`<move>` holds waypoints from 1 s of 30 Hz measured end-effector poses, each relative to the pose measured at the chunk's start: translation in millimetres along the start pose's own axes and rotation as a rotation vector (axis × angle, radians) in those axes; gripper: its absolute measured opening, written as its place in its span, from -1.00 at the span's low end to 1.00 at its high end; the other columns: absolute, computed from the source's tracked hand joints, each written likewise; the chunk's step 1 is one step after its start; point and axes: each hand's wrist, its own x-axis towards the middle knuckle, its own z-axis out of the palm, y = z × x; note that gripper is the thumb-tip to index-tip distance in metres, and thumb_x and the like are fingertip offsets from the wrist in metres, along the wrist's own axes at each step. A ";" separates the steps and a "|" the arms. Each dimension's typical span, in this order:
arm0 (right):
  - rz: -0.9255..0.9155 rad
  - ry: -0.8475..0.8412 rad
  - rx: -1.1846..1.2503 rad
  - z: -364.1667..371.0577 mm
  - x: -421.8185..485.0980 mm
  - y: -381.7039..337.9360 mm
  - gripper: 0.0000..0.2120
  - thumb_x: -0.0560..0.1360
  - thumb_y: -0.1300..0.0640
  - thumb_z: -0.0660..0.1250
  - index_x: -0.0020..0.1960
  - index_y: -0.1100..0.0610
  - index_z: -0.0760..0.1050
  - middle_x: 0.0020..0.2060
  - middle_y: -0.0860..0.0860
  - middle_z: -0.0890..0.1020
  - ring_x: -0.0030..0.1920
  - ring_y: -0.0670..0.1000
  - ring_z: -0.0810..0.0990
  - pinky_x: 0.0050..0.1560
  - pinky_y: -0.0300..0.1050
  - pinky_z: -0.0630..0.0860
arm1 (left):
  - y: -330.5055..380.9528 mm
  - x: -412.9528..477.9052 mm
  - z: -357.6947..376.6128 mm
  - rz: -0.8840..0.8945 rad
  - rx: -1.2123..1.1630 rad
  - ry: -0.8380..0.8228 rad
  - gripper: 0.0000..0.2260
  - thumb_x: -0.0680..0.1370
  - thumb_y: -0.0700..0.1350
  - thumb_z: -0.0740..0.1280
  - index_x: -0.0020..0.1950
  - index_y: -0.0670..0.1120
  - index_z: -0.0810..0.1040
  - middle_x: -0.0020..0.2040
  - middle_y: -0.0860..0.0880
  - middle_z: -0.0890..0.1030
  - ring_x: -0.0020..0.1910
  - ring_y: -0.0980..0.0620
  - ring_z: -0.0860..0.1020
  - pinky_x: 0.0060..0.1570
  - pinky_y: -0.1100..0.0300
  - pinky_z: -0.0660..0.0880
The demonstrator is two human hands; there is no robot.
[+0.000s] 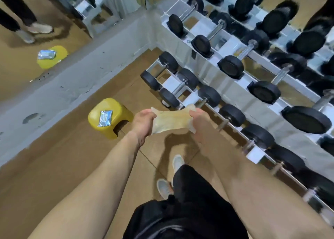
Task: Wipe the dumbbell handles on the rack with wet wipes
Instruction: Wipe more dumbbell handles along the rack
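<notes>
Brown matte flooring [68,153] runs up to a scuffed grey wall base [75,86], and above that a mirror [21,72] repeats the floor. On your right stands the white two-tier rack [204,65], slanting away from you, loaded with black round-headed dumbbells [209,95] whose chrome handles [215,30] gleam between the heads. To your left, on the floor beside the wall base, sits a glossy yellow plastic stool [101,133] with a silvery foil pack of wipes [105,118] lying flat on its top. Both your bare forearms reach forward and down, with your hands meeting in front of the lower tier, clear of the rack. Your left hand [142,120] has its fingers curled around one end of a thin, translucent wet wipe [171,119], and your right hand [200,123] pinches the other end, so the sheet is pulled taut and creased between them. Below the wipe you see your pale shoes [178,161] on the floor.
</notes>
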 end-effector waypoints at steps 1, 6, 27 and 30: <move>0.000 0.020 0.033 7.2 12.0 -2.8 -0.63 0.63 0.17 0.26 0.42 0.19 0.45 0.37 0.23 0.53 0.36 0.28 0.51 -0.06 -0.07 0.51 | 8.8 17.2 -0.5 0.010 0.025 -0.011 -0.84 0.51 -0.19 0.31 -0.22 0.00 0.60 -0.20 -0.03 0.59 -0.16 -0.06 0.53 -0.16 0.13 0.46; -0.017 0.147 -0.063 39.2 83.4 -23.0 -0.68 0.66 0.26 0.13 0.36 0.30 0.46 0.28 0.26 0.54 0.33 0.25 0.50 0.14 -0.02 0.43 | 50.4 103.4 -0.3 0.187 0.260 -0.039 -0.93 0.57 -0.14 0.34 -0.10 -0.03 0.58 -0.22 0.01 0.56 -0.25 0.03 0.50 -0.27 0.18 0.39; -0.022 0.339 -0.045 238.5 349.6 -45.0 -0.60 0.57 0.00 0.18 0.33 0.13 0.52 0.06 0.03 0.59 -0.14 -0.02 0.55 -0.29 -0.21 0.37 | 87.0 460.6 -45.9 0.474 0.610 -0.134 -0.87 0.65 -0.04 0.25 -0.03 0.03 0.57 -0.22 0.12 0.54 -0.27 0.19 0.46 -0.37 0.48 0.33; -0.028 0.389 -0.011 254.6 393.5 -30.0 -0.55 0.50 -0.08 0.15 0.29 0.06 0.54 0.04 0.01 0.60 -0.14 0.02 0.55 -0.24 -0.18 0.41 | 76.5 505.6 -36.1 0.523 0.588 -0.171 -0.85 0.66 0.00 0.25 0.06 0.03 0.61 -0.13 0.15 0.59 -0.20 0.26 0.50 -0.31 0.46 0.37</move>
